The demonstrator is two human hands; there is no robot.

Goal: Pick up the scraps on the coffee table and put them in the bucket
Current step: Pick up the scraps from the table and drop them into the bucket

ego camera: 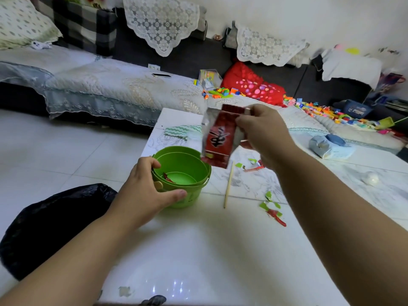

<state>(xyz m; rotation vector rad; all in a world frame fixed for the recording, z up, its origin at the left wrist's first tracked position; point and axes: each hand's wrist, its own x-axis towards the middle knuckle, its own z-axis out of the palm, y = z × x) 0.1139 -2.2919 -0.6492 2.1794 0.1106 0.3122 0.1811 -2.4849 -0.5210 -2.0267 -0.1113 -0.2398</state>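
Two bare forearms reach in from the bottom edge, both cut off by the frame before the elbow. Between them, at the very bottom of the white desk [198, 250], a dark object and a pale scrap are only partly in view and too blurred to name.

The left hand [145, 191] is clasped on the near wall of the green bucket [187, 171], thumb across the front, the other fingers curled over the rim and partly hidden inside it. The bucket stands on the desk's left edge; a few red and green scraps lie on its bottom.

The right hand [258, 133] is held up in the air, fingers pinched on the top of a red and silver wrapper [218, 138] that hangs just above and to the right of the bucket's rim. Its dark lettering cannot be read.

On the desk lie a thin wooden stick [228, 184], green and red scraps [272, 208] near it, and more scraps [251, 165] partly hidden behind the right wrist. A black bag [50, 221] sits on the floor at left.
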